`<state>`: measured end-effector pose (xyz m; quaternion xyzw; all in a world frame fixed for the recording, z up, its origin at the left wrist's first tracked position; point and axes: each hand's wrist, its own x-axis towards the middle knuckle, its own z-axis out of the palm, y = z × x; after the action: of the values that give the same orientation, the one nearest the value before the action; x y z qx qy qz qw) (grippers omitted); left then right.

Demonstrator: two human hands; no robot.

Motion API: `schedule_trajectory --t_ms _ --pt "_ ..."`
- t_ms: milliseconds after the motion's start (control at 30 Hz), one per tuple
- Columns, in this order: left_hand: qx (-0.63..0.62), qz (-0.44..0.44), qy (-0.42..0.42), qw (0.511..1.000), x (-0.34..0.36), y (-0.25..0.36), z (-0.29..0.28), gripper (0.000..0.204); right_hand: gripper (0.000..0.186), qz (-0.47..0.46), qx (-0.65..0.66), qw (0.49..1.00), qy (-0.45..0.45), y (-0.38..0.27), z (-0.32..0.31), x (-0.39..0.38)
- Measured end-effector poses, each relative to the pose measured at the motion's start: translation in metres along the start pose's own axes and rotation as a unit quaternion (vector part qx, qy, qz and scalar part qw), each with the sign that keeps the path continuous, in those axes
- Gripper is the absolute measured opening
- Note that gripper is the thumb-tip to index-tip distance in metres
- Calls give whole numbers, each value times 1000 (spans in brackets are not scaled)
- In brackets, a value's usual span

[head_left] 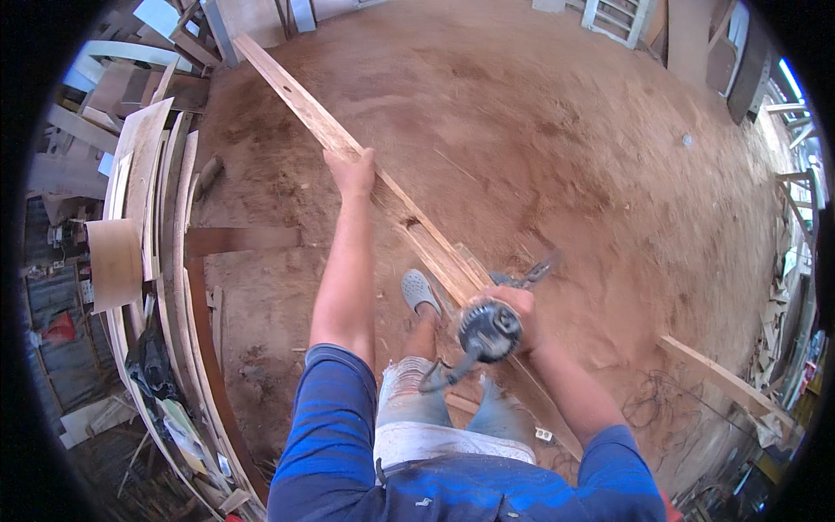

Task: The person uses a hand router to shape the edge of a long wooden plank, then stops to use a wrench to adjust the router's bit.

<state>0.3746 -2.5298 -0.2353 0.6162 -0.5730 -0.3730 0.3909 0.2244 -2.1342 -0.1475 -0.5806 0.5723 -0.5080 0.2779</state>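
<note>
A long wooden plank [300, 104] runs slantwise from the far left toward my body, with a small hole near its far end and a long slot [435, 248] cut in its nearer part. My left hand [351, 174] is closed around the plank's edges about midway. In my right hand [515, 303] is a corded power tool [490, 332] with a round black housing, held over the plank's near end. A cord loops from the tool toward my thigh. The tool's far side and most of my right fingers are hidden, so its exact kind cannot be told.
Stacked boards [143, 187] and sheets line the left side. A loose timber [722, 378] lies at the right, close to a tangle of thin cable [657, 391]. A white socket block [544, 434] is by my leg. My grey clog [420, 290] stands on the brown, dusty floor.
</note>
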Motion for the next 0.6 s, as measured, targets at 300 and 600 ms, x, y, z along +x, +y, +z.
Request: schedule_trajectory --t_ms 300,600 --pt "17 22 -39 999 -117 25 8 98 24 28 -7 1000 7 -37 -55 -122" --pt "133 -35 -85 987 -238 38 2 115 27 7 0 1000 4 -34 -57 -135"
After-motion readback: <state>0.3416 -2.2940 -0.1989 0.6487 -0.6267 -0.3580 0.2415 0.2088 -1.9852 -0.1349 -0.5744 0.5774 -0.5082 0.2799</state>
